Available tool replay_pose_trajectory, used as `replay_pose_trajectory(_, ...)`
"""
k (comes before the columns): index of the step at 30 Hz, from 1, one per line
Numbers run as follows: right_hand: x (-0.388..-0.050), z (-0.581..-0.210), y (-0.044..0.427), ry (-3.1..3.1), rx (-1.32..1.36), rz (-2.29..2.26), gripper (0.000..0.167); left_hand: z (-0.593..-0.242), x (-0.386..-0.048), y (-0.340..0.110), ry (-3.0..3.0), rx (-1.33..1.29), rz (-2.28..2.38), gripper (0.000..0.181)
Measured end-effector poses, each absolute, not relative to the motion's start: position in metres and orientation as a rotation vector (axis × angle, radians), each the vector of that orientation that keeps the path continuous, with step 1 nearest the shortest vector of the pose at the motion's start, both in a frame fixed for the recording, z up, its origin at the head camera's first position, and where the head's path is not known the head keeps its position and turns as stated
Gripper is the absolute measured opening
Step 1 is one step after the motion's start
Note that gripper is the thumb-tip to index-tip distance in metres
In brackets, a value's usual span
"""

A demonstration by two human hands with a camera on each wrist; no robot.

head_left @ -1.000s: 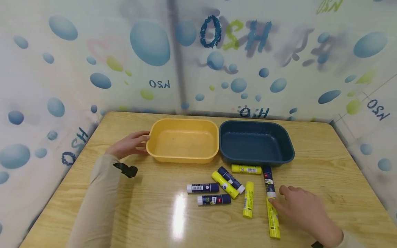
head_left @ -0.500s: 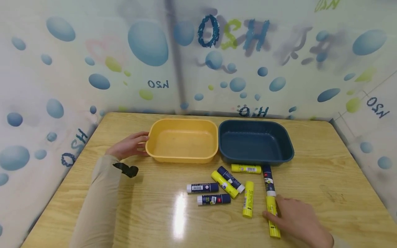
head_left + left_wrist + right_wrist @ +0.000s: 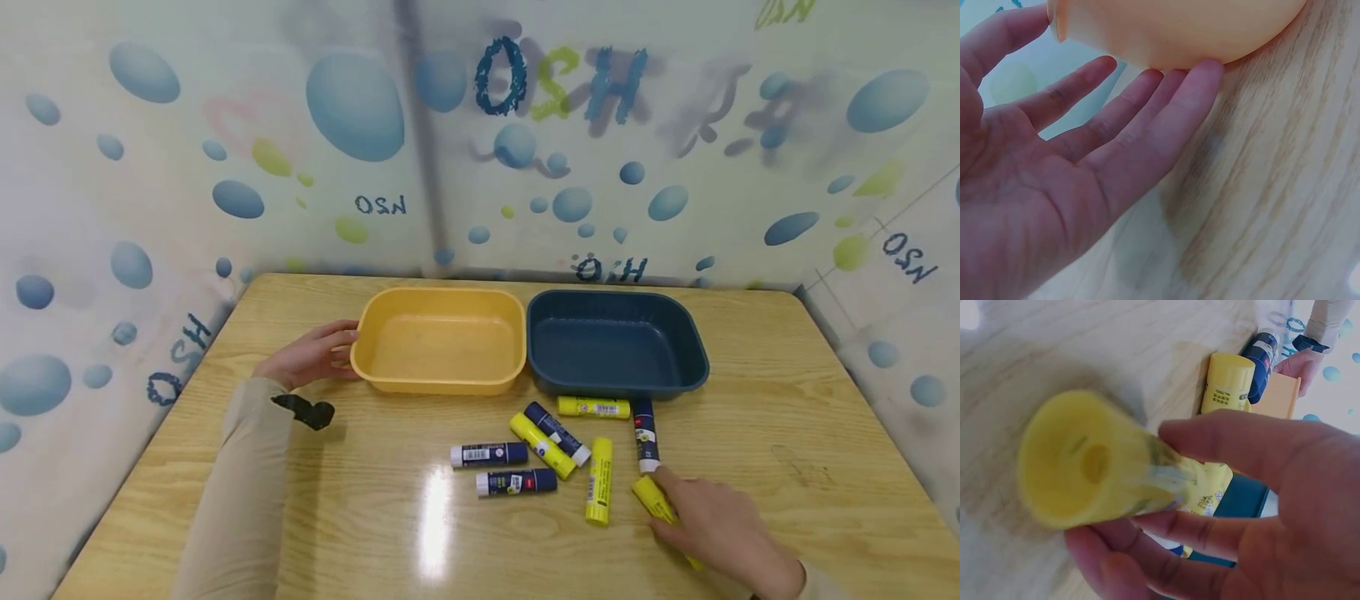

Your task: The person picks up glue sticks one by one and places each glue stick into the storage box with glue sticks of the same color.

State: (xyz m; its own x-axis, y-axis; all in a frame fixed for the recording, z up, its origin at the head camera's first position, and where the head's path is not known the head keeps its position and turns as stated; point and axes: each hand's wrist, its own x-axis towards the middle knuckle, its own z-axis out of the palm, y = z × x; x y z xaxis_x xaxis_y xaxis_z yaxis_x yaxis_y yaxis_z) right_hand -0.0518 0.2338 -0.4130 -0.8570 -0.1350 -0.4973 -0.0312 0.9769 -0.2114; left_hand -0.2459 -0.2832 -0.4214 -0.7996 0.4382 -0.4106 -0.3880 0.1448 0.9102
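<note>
My right hand [image 3: 722, 527] grips a yellow glue stick [image 3: 651, 498] between thumb and fingers, at the lower right of the head view. In the right wrist view that glue stick's round end [image 3: 1063, 465] faces the camera, slightly blurred. Just beyond lies a navy glue stick [image 3: 645, 437], its white cap close to my fingers. My left hand [image 3: 309, 357] rests against the left side of an orange tray [image 3: 438, 387]. Its fingers are extended, with fingertips [image 3: 1207, 70] touching the tray's outer wall in the left wrist view.
A dark blue tray [image 3: 622, 390] stands directly right of the orange one. Before the trays lie several glue sticks, among them a yellow one [image 3: 598, 483], a yellow one across the blue tray's front [image 3: 592, 407] and a navy one [image 3: 517, 482]. A patterned wall [image 3: 480, 167] rises behind the table.
My right hand has closed on the yellow glue stick, which has turned at an angle and come away from the navy one's line. My left hand stays at the orange tray.
</note>
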Motion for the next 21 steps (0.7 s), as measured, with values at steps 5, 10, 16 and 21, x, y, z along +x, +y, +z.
replay_pose_trajectory(5, -0.056, -0.408, 0.235, 2.589, -0.213, -0.240, 0.051, -0.421, -0.246, -0.285, 1.825, 0.059, 1.718, 0.063)
replay_pose_trajectory(10, -0.064, -0.396, 0.235, 2.579, -0.289, -0.223, 0.043, -0.420, -0.246, -0.285, 1.833, 0.048, 1.720, 0.060)
replay_pose_trajectory(16, -0.070, -0.382, 0.235, 2.659, -0.402, -0.145, 0.031, -0.422, -0.246, -0.284, 1.822, 0.032, 1.720, 0.058)
replay_pose_trajectory(21, -0.078, -0.370, 0.233, 2.730, -0.458, -0.067, 0.035, -0.423, -0.247, -0.282, 1.810, 0.035, 1.730, 0.059)
